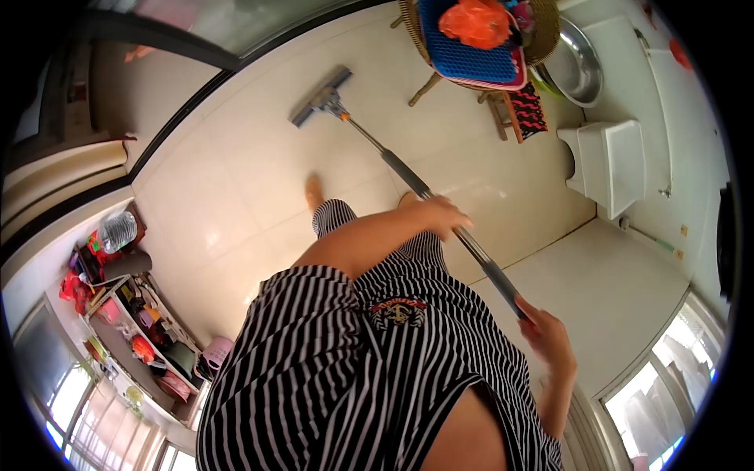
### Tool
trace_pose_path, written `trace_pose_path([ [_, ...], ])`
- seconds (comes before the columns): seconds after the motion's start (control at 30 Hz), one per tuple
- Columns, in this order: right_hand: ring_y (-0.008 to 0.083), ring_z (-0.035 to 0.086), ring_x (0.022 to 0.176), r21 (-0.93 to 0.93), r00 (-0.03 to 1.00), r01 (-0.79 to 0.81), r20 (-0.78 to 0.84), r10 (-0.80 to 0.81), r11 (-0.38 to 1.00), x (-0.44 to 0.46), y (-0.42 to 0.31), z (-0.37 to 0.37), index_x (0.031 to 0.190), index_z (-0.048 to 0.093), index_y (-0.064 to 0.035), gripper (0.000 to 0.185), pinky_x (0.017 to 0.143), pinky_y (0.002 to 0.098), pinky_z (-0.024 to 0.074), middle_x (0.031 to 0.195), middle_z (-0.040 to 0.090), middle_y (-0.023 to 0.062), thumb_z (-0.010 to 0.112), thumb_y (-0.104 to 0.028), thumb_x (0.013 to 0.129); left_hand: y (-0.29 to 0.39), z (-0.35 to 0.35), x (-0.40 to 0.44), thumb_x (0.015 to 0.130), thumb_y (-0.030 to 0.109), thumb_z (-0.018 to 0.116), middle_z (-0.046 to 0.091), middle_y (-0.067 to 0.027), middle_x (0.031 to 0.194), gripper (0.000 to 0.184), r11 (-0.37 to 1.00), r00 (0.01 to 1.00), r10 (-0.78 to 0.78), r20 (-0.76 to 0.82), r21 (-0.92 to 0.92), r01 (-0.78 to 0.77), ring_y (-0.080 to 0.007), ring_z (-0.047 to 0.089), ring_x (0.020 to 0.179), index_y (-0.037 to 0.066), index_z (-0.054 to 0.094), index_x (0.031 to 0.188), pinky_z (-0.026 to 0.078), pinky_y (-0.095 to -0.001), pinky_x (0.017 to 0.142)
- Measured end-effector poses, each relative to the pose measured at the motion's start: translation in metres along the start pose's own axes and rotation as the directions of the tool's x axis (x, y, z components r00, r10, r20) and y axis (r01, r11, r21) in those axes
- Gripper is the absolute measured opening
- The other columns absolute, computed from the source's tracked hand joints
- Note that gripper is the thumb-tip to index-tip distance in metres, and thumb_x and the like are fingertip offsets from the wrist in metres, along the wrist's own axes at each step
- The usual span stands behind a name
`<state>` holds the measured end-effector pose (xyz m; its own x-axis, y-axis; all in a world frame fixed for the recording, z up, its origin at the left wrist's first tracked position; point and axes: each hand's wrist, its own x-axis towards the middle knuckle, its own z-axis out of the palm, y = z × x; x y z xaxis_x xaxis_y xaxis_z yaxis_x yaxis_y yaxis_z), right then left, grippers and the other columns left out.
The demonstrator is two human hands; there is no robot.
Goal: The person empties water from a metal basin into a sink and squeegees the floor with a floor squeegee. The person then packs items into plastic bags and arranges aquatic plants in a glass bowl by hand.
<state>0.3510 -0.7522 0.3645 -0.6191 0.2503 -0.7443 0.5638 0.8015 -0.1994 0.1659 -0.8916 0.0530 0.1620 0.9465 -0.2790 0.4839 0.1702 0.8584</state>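
Pale floor tiles [228,196] carry the mop [404,171], its head [322,98] ahead of the feet [314,192] — left hand [441,216] wrapped around mid-pole, right hand [543,334] curled round the upper end. A blue basket [463,59] on a wicker chair [425,89] holds an orange bag [475,23].

Orange bag [475,23], metal basin [584,71], white sink [625,161]
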Motion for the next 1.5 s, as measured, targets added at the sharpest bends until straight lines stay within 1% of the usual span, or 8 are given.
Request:
trace_pose_path([
  [0.23,0.0238,0.065,0.073,0.103,0.951,-0.187,-0.231,0.207,0.977,-0.138,0.096,-0.061,0.116,0.067,-0.0089,0.043,0.069,0.0338,0.0505,0.084,0.067,0.0145,0.069,0.001,0.073,0.17,0.023,0.106,0.072,0.023,0.066,0.066,-0.0106,0.107,0.05,0.974,0.969,0.217,0.116,-0.092,-0.207,-0.0291,0.06,0.105,0.013,0.056,0.12,0.048,-0.0408,0.088],
  [0.53,0.0128,0.059,0.065,0.174,0.97,-0.186,-0.121,0.208,0.967,-0.036,0.056,-0.074,0.119,0.065,-0.0082,0.042,0.059,0.0264,0.0501,0.083,0.066,0.0082,0.066,0.002,0.079,0.086,0.012,0.072,0.071,0.018,0.063,0.069,-0.0084,0.093,0.026,0.994,0.948,0.002,-0.319,-0.103,-0.037,-0.0264,0.064,0.093,0.013,0.067,0.096,0.048,-0.0405,0.08],
  [0.63,0.009,0.051,0.056,0.206,0.982,-0.185,0.073,0.173,0.961,0.022,-0.01,-0.053,0.126,0.06,-0.0092,0.047,0.049,0.0258,0.0445,0.079,0.062,0.0056,0.065,0.001,0.081,0.018,0.02,0.012,0.068,0.02,0.065,0.067,-0.0082,0.079,0.012,0.997,0.762,-0.079,-0.643,-0.055,0.056,-0.0281,0.063,0.079,0.012,0.066,0.078,0.046,-0.0431,0.075],
  [0.8,0.026,0.061,0.072,0.035,0.948,0.258,0.186,-0.26,0.966,0.119,-0.135,0.035,0.137,0.049,-0.0177,0.054,0.072,0.0355,0.0495,0.084,0.064,0.0152,0.065,-0.023,0.086,-0.109,0.038,-0.139,0.059,0.002,0.063,0.058,-0.0102,0.064,0.01,0.978,0.292,-0.142,-0.946,-0.088,0.188,-0.0325,0.058,0.073,0.009,0.055,0.057,0.045,-0.0434,0.07],
  [1.0,0.0284,0.066,0.075,0.002,0.783,0.564,0.317,-0.536,0.826,0.208,-0.297,0.174,0.146,0.033,-0.0152,0.057,0.07,0.0456,0.0512,0.087,0.067,0.0152,0.05,-0.019,0.092,-0.151,0.066,-0.326,0.081,0.006,0.061,0.038,-0.0083,0.145,0.052,0.422,0.013,-0.745,-0.667,-0.456,0.783,-0.0281,0.044,0.129,0.012,0.046,0.131,0.042,-0.0358,0.104],
  [1.1,0.0278,0.065,0.071,-0.111,0.787,0.569,0.362,-0.5,0.815,0.204,-0.328,0.201,0.147,0.029,-0.0176,0.058,0.067,0.0421,0.0522,0.085,0.066,0.015,0.048,-0.019,0.093,-0.128,0.065,-0.349,0.085,0.016,0.059,0.022,-0.0086,0.155,0.066,0.144,-0.062,-0.91,-0.411,-0.453,0.88,-0.0263,0.027,0.141,0.013,0.031,0.145,0.035,-0.0427,0.11],
  [1.37,0.0318,0.066,0.084,-0.278,0.848,0.491,0.372,-0.379,0.826,0.182,-0.143,0.13,0.145,0.031,-0.0205,0.055,0.075,0.0443,0.0525,0.091,0.068,0.0147,0.049,-0.021,0.093,-0.06,0.103,-0.173,0.09,0.045,0.051,0.021,-0.0204,0.154,0.075,0.285,0.209,-0.905,-0.372,-0.163,0.945,-0.0341,0.018,0.144,0.001,0.028,0.146,0.026,-0.0434,0.113],
  [1.5,0.038,0.065,0.077,-0.305,0.874,0.429,0.378,-0.306,0.85,0.138,0.0,0.083,0.145,0.029,-0.0278,0.056,0.071,0.0495,0.0507,0.083,0.066,0.0203,0.05,-0.023,0.093,-0.021,0.141,-0.063,0.083,0.044,0.06,0.052,-0.0138,0.129,0.057,0.636,0.565,-0.627,-0.536,0.067,0.769,-0.0292,0.041,0.127,0.004,0.054,0.124,0.028,-0.0436,0.109],
])
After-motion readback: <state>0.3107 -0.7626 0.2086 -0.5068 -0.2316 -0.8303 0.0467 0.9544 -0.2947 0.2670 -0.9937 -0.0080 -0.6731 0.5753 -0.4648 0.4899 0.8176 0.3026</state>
